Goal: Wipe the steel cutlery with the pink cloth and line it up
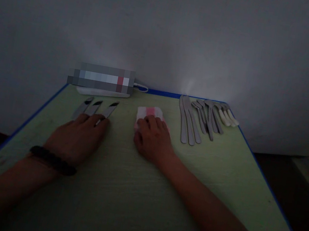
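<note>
My left hand [79, 136], with a dark bracelet at the wrist, reaches over three table knives on the left of the table. Its fingers curl down on the rightmost table knife [110, 110], whose blade points away from me. The middle knife [95, 108] and the left knife [83, 107] lie beside it, partly covered by the hand. At the table's middle my right hand [152, 137] is closed on a folded white and pink cloth [151, 111], which rests on the tabletop.
Metal table knives [188, 123], several spoons and forks [208, 117] and white-handled cutlery [226, 116] lie at the back right of the green table [117, 188]. A white object [103, 93], partly pixelated, with a cable [141, 88], stands against the wall.
</note>
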Action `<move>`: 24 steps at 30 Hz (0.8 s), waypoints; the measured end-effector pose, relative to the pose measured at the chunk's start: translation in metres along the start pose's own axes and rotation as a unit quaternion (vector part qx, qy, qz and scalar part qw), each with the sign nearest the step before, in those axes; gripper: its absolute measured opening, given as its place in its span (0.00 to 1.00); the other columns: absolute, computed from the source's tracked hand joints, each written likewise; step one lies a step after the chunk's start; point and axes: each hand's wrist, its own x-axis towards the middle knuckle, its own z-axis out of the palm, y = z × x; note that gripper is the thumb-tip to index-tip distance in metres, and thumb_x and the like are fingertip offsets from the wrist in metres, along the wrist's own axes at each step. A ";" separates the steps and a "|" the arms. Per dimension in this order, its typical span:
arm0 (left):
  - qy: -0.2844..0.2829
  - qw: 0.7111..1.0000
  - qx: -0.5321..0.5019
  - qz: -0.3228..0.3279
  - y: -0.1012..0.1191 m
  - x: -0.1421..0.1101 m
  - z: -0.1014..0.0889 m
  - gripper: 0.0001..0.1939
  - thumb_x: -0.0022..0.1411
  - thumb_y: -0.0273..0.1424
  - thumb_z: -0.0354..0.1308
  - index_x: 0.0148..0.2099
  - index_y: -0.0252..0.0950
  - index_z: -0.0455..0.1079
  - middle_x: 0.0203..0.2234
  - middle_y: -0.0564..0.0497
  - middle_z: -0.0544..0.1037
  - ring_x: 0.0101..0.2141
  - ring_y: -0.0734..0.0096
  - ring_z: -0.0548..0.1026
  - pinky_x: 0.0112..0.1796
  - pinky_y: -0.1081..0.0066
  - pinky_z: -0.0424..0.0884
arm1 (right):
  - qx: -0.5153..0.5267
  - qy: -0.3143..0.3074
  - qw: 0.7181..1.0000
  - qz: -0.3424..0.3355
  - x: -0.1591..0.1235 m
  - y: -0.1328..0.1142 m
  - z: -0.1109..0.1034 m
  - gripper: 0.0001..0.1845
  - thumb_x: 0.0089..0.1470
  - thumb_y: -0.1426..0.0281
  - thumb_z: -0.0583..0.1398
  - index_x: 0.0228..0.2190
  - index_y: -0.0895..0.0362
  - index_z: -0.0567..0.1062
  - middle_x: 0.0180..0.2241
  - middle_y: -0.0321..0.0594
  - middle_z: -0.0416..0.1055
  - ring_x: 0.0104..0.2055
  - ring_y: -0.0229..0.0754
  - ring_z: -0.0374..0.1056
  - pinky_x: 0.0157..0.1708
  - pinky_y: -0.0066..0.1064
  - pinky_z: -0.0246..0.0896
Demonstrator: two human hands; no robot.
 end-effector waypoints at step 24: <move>-0.161 0.982 -0.036 -0.093 0.030 0.012 -0.025 0.16 0.62 0.26 0.39 0.46 0.28 0.65 0.34 0.35 0.78 0.34 0.52 0.78 0.32 0.61 0.70 | -0.011 0.042 0.992 0.114 0.023 0.025 0.014 0.17 0.55 0.62 0.52 0.43 0.58 0.69 0.45 0.49 0.63 0.47 0.51 0.56 0.44 0.41 0.51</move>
